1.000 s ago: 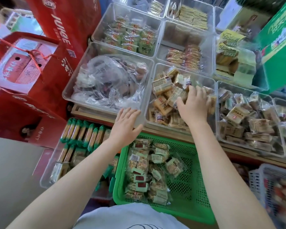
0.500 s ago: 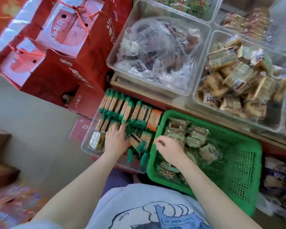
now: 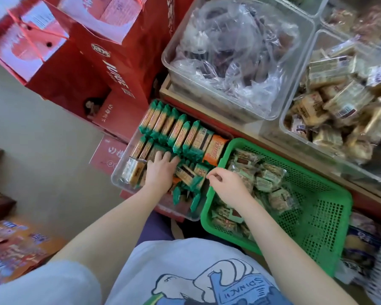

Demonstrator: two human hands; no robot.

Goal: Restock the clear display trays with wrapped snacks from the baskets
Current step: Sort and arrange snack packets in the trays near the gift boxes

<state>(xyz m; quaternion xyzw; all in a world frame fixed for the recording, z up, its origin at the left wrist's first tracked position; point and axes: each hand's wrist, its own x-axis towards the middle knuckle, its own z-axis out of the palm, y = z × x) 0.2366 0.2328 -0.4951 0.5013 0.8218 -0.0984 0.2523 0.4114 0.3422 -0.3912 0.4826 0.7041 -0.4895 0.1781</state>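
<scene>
The left hand rests with straight fingers on cracker packs in the clear tray. At its 3 o'clock, the right hand hovers over the green basket, fingers curled, seemingly holding nothing.

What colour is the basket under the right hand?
Green, a perforated plastic basket, clearest in the head view.

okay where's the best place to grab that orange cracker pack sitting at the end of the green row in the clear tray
Probably take the orange cracker pack by its two long edges, from straight above. It lies nearly flat with its broad face up, a green-wrapped pack close on one side and the green basket rim on the other, so a low sideways grip looks blocked.
</scene>
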